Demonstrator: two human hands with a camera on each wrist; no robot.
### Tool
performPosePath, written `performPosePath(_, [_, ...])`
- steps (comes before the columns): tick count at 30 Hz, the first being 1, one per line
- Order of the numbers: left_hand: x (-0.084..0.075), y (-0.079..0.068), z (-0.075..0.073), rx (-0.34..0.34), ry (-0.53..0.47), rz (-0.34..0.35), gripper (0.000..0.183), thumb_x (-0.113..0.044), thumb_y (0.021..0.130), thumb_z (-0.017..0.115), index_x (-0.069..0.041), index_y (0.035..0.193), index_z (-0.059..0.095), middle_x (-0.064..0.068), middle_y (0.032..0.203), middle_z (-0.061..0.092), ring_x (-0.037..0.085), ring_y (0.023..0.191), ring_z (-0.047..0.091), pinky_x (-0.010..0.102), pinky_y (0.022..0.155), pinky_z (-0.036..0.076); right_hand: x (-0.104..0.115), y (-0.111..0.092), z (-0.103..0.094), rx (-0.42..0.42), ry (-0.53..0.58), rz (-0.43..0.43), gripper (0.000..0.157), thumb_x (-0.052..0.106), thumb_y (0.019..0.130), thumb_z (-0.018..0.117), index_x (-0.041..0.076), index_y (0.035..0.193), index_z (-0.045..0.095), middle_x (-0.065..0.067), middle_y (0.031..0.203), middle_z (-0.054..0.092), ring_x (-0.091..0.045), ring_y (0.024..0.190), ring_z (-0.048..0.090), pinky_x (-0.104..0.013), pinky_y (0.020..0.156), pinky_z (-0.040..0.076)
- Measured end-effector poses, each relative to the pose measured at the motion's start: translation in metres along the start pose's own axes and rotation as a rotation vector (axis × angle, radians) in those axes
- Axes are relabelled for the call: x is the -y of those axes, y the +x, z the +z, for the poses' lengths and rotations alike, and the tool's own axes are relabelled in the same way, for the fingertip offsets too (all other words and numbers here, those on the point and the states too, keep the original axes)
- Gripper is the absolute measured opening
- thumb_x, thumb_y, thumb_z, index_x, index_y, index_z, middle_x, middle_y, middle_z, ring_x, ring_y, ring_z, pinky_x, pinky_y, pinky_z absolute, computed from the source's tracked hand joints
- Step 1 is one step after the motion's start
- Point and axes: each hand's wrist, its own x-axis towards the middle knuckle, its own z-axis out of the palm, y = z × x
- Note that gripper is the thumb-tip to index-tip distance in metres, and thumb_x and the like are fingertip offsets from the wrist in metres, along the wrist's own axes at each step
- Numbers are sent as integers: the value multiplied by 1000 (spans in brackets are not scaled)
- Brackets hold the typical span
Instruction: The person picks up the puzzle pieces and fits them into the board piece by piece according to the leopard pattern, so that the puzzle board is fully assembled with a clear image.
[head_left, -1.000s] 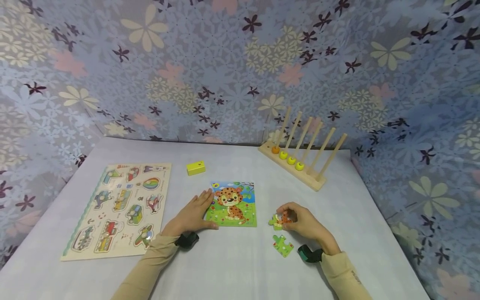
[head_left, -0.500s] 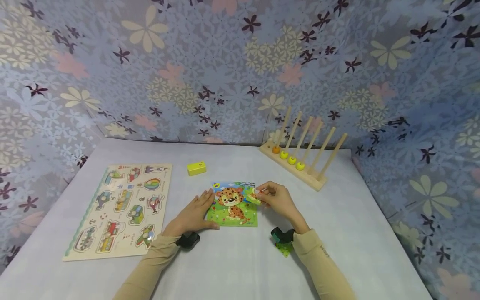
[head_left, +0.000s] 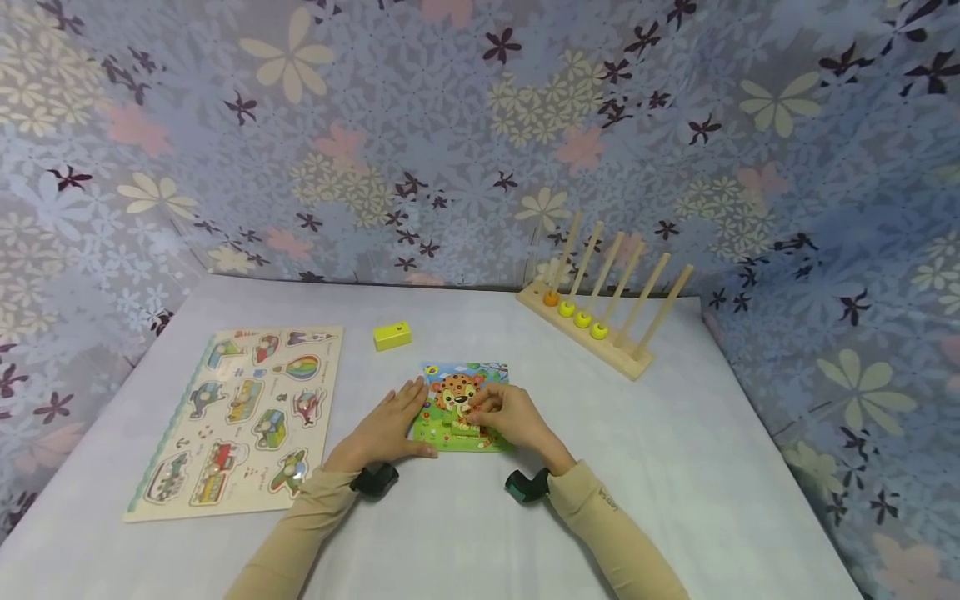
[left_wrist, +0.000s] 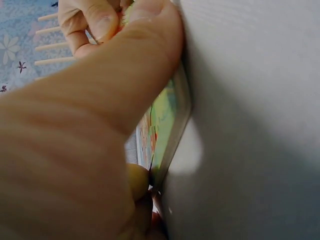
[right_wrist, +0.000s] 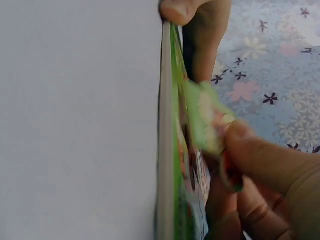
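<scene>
A square jigsaw puzzle (head_left: pixel 435 435) with a leopard cub on grass lies flat on the table. My left hand (head_left: pixel 386 427) rests along its left side, thumb at the near edge and fingers spread straight. Above the puzzle's lower middle, my right hand (head_left: pixel 516 417) pinches a green puzzle piece (right_wrist: pixel 202 117) between thumb and fingers. In the right wrist view this piece stands tilted against the puzzle face; whether it sits in a gap cannot be told. The left wrist view shows the left thumb (left_wrist: pixel 145 45) at the puzzle's edge.
A wooden peg board (head_left: pixel 262 387) with vehicle pictures lies at the left. Behind the puzzle sits a yellow block (head_left: pixel 392 336). At the back right stands a wooden rack (head_left: pixel 618 360) with upright rods and several beads. A patterned cloth (head_left: pixel 450 125) hangs behind the table.
My right hand has carried the puzzle piece leftward from beside the puzzle to over its lower middle. The left hand stays put. A loose piece near the right wrist is now hidden.
</scene>
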Motion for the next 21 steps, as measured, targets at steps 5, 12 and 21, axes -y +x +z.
performPosePath(5, [2,1,2,4,3,0,105,-49,82,72,6,152,17,23,161,11,40,149,14,55,121,15,-2,1,3,2,-39,-3,14,15,86,73,8,97,69,-5,79,70,-7,64,61,-22,56,51])
performPosePath(12, [5,5,3,13,24,5,105,-51,82,71,5,152,16,22,161,11,39,149,12,55,122,15,-5,4,6,-2,-170,11,12,21,83,77,16,92,71,1,70,60,-8,55,47,-21,50,38])
performPosePath(21, [5,3,3,-2,7,6,105,-49,81,72,6,152,17,23,161,12,40,149,14,55,121,15,2,-1,5,-22,-167,-47,15,17,84,75,12,98,70,0,84,64,-9,63,49,-20,55,41])
